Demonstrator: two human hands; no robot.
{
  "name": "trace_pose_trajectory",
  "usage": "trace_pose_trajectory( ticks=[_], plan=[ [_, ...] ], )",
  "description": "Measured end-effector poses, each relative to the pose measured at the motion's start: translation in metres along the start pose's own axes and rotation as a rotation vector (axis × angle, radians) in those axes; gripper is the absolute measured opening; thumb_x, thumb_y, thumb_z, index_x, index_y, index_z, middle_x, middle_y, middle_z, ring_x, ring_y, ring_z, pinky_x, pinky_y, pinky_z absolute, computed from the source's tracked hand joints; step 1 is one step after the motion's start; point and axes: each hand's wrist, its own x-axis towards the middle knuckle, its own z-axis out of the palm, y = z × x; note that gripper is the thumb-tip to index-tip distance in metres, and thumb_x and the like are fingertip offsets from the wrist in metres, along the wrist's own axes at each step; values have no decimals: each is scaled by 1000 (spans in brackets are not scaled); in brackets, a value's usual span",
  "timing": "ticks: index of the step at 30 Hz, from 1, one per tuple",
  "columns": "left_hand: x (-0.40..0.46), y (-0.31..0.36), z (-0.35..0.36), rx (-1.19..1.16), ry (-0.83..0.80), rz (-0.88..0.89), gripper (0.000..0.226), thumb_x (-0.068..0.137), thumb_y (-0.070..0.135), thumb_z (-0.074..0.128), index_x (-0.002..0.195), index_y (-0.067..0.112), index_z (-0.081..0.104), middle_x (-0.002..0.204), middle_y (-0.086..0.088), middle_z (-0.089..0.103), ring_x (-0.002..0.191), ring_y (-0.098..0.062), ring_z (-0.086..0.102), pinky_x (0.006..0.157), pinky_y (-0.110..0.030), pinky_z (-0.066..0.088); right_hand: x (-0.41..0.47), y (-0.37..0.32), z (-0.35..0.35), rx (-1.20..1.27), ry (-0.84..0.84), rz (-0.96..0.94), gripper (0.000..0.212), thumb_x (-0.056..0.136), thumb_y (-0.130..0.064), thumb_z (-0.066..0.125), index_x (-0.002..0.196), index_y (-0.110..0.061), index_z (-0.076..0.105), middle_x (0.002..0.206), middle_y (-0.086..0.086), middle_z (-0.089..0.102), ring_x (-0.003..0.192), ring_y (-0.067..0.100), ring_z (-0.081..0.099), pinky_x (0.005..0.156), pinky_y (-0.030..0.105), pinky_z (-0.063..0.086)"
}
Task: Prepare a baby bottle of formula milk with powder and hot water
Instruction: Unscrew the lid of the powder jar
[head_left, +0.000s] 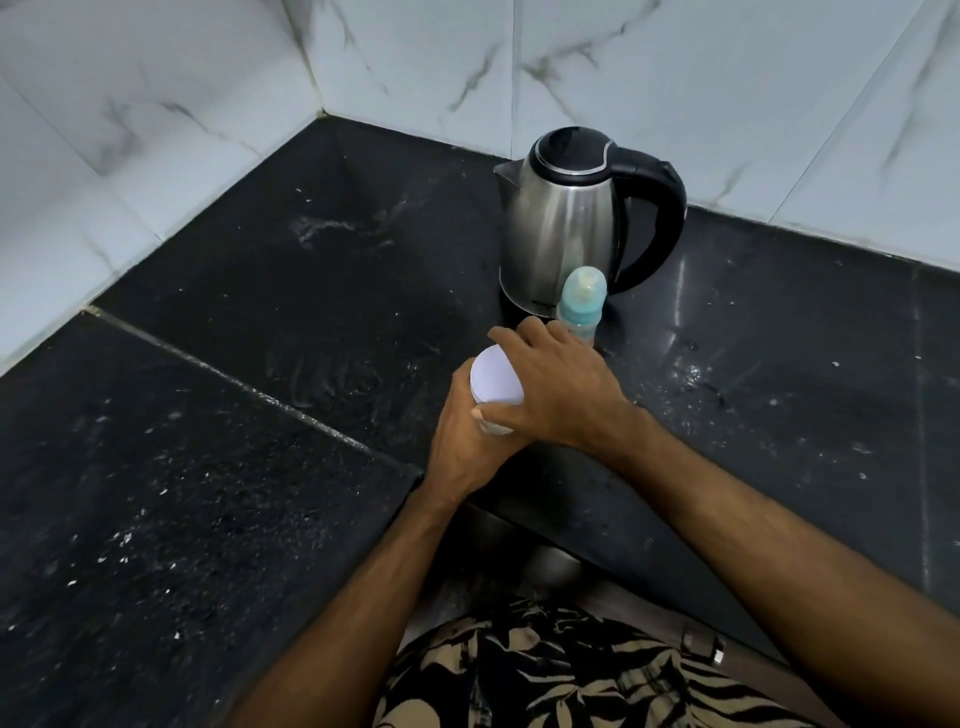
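Head view, early stage of formula preparation. At frame centre both hands work on a small white container (496, 387), presumably the formula powder, held just above the dark table (218, 467). The left hand (470, 447) grips the container's body from below, its fingers clamped round the side. The right hand (558, 387) lies over the white lid, thumb at the near rim and fingers curled across the far edge, clamped on it as if to twist it off. The lid is on, so judging from this no powder has been measured out yet.

Just above the hands, the baby bottle (581, 304) stands upright on the table, touching or just in front of the steel kettle (576, 218) in the upper centre-right. The bottle is small and translucent, with a teal collar and a clear cap over the teat; its lower body is hidden behind the right hand, so its contents cannot be told. It is closed.

Remaining, by this evidence: open the container, uncap the bottle, dose the powder, pour hot water, close and mix.
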Motion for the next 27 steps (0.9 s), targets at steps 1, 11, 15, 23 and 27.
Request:
trace_pose_trajectory(
  ticks=[1,11,15,23,27],
  plan=[
    [2,6,-3,31,-78,5,90,76,26,86,148,18,33,146,0,46,124,1,46,94,1,33,2,-1,-2,-30,-25,5,85,80,-68,61,146,-21,36,137,3,47,120,25,49,93,38,46],
    [0,11,-24,-14,-148,2,95,64,23,94,138,39,34,125,22,49,121,-2,49,101,-24,41,15,5,-6,-32,-149,-90,76,79,-69,61,129,-14,49,123,6,47,94,24,58,76,34,47],
    [1,18,-24,2,-160,-5,99,67,21,92,149,21,37,141,5,50,132,-12,48,110,-32,39,19,9,-5,-39,-148,-149,73,78,-70,62,120,-11,54,114,5,47,88,24,58,79,38,51],
    [6,14,-30,56,-209,-27,78,57,31,94,120,36,49,120,10,61,111,-10,61,97,-27,48,23,21,-16,41,-218,-348,67,76,-57,69,132,-26,49,109,-9,37,93,10,45,79,27,45],
    [7,5,-27,80,-210,47,80,65,24,91,132,16,48,112,3,59,112,-21,61,90,-24,46,18,25,-20,9,-241,-373,76,77,-57,66,144,-35,37,130,-5,42,110,14,47,89,33,48]
  ],
)
